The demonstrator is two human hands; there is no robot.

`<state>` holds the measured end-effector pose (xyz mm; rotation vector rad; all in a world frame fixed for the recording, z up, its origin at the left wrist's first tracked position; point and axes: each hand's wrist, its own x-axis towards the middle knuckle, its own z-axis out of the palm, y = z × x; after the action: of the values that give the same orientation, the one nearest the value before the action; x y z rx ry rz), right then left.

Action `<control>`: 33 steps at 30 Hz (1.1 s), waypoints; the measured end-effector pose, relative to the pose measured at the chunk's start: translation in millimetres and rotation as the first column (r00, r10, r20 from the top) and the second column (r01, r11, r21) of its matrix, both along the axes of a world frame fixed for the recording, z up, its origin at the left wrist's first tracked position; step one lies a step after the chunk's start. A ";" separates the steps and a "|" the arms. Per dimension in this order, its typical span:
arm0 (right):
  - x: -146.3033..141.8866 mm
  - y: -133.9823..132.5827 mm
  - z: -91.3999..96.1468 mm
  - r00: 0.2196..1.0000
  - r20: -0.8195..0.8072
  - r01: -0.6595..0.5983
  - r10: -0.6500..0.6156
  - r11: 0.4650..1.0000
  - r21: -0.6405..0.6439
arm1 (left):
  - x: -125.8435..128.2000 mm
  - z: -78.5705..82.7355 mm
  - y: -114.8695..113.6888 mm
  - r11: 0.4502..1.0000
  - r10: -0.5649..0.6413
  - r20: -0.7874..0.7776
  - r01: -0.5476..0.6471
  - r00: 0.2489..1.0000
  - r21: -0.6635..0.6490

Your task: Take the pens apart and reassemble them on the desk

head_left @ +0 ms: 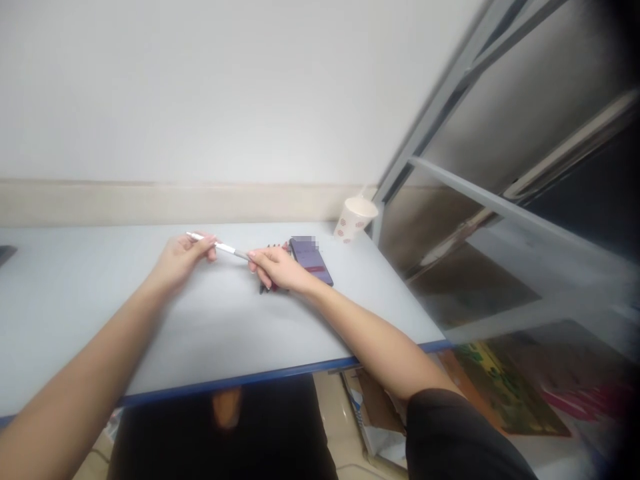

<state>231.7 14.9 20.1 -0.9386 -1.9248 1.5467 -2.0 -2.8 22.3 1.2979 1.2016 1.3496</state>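
Note:
Both my hands hold one thin white pen [226, 249] just above the pale grey table [75, 293]. My left hand [181, 258] pinches its left end with closed fingers. My right hand [277, 267] grips the grey right end, fingers closed round it. Under and beside my right hand lie a few dark and red pens [264, 288]. A dark phone [311, 259] with a purple screen lies flat just right of my right hand.
A paper cup [354, 219] with red dots leans at the table's back right corner, by a grey metal shelf frame [450, 180]. The table's blue front edge [280, 375] runs below my arms. Cardboard and colourful boxes [500, 387] lie on the floor to the right.

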 end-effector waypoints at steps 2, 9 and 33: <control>-0.4 -0.6 0.7 0.996 -0.030 -0.086 0.084 0.992 -0.090 | -0.9 -0.5 -0.4 1.000 0.003 0.010 -0.003 1.000 0.013; -2.8 -0.9 -1.4 0.956 -0.243 -0.188 0.166 0.980 -0.067 | 2.8 -7.0 -3.4 0.989 -0.132 -0.072 0.127 0.989 -0.073; -5.4 -6.8 -13.0 0.978 -0.178 0.091 -0.107 0.991 -0.100 | 31.5 -15.4 -15.7 0.970 -0.242 -0.247 0.241 0.938 -0.036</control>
<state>226.2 8.1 7.1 -0.8826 -1.6681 1.6142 29.5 -18.5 6.9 1.5919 1.1653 1.0268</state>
